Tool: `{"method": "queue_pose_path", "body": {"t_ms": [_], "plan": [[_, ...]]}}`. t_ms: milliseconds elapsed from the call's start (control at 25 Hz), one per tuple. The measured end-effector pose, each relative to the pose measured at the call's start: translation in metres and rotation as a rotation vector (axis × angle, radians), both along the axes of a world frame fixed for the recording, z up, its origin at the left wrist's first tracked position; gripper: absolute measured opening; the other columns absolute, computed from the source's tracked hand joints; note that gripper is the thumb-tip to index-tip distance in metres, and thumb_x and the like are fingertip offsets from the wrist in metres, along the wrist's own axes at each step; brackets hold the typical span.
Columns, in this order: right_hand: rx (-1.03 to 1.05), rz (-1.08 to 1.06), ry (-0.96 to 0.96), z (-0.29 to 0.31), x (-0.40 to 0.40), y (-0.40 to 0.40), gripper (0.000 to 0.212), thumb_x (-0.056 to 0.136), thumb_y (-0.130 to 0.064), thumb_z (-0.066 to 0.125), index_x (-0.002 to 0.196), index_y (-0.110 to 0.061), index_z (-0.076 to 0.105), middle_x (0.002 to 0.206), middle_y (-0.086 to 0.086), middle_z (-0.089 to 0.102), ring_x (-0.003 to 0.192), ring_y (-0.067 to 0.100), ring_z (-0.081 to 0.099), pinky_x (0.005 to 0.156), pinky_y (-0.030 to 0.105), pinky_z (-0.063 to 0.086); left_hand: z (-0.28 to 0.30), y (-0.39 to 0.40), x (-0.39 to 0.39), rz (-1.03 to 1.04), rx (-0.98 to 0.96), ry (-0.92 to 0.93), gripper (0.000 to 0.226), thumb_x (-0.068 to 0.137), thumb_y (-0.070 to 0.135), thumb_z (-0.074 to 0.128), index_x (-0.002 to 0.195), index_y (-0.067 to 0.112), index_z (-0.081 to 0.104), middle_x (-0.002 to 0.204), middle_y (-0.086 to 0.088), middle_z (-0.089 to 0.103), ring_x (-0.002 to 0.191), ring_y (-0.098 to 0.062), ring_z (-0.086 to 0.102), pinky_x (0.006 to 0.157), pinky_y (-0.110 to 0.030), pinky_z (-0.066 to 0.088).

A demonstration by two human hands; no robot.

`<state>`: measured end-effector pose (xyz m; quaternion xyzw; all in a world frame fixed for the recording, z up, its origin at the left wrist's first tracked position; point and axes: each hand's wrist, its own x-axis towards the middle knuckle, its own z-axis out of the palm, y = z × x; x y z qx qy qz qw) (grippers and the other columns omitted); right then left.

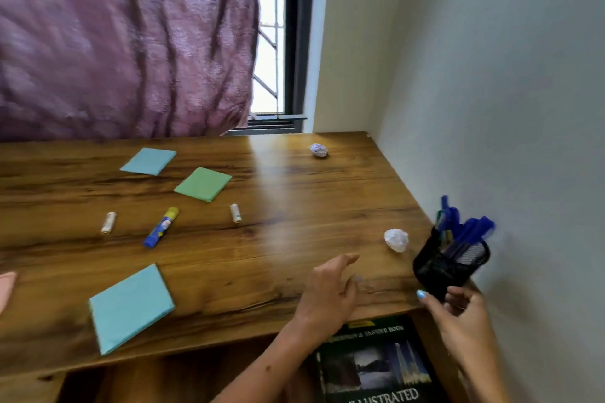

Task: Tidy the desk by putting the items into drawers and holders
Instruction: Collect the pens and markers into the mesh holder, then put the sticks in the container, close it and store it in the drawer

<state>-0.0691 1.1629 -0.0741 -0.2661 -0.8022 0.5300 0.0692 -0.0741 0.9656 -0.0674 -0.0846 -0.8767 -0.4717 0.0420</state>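
Your right hand point(458, 311) grips black mesh pen holder point(450, 267) by base, tilted, at counter's right edge near wall; blue pens point(465, 227) stand inside. Your left hand point(330, 291) hovers over counter point(294, 206), fingers spread, holding nothing. Crumpled paper ball point(396, 240) lies just beside holder. Glue stick point(161, 227) lies between two small white tubes. Book point(376, 363) sits below counter edge.

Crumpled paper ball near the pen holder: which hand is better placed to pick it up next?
Left. The left hand is open and empty, beside the paper ball; the right hand grips the tilted pen holder.
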Motion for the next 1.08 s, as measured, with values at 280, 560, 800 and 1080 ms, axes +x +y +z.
{"method": "queue_pose_path", "body": {"t_ms": [280, 560, 800, 1080], "plan": [[0.132, 0.287, 0.061, 0.036, 0.030, -0.124, 0.050, 0.082, -0.034, 0.068, 0.125, -0.015, 0.050, 0.130, 0.012, 0.053, 0.118, 0.028, 0.052, 0.098, 0.045, 0.042, 0.021, -0.171, 0.093, 0.551, -0.091, 0.195, 0.032, 0.096, 0.022, 0.046, 0.126, 0.021, 0.057, 0.110, 0.006, 0.066, 0.096, -0.010, 0.063, 0.082, -0.021, 0.047], [0.184, 0.556, 0.180, 0.065, 0.098, -0.279, 0.040, 0.093, -0.022, 0.054, 0.130, -0.006, 0.051, 0.138, 0.018, 0.047, 0.124, 0.035, 0.046, 0.100, 0.043, 0.036, 0.032, -0.328, 0.233, 0.888, -0.182, 0.271, 0.055, 0.095, 0.045, 0.036, 0.128, 0.006, 0.054, 0.124, -0.011, 0.063, 0.114, -0.028, 0.059, 0.094, -0.045, 0.050], [0.206, 0.727, 0.252, 0.062, 0.178, -0.416, 0.040, 0.095, -0.029, 0.050, 0.131, -0.014, 0.048, 0.135, 0.017, 0.051, 0.116, 0.037, 0.051, 0.092, 0.041, 0.039, 0.020, -0.433, 0.350, 1.030, -0.328, 0.236, 0.067, 0.095, 0.052, 0.024, 0.135, 0.003, 0.046, 0.140, -0.009, 0.049, 0.135, -0.023, 0.037, 0.112, -0.045, 0.028], [0.244, 0.784, 0.210, 0.069, 0.242, -0.520, 0.043, 0.095, -0.031, 0.048, 0.136, -0.017, 0.045, 0.140, 0.014, 0.047, 0.127, 0.034, 0.044, 0.106, 0.046, 0.034, 0.017, -0.504, 0.429, 1.096, -0.304, 0.229, 0.071, 0.088, 0.057, 0.023, 0.143, 0.013, 0.033, 0.148, 0.004, 0.035, 0.138, -0.003, 0.013, 0.114, -0.023, 0.009]]}}
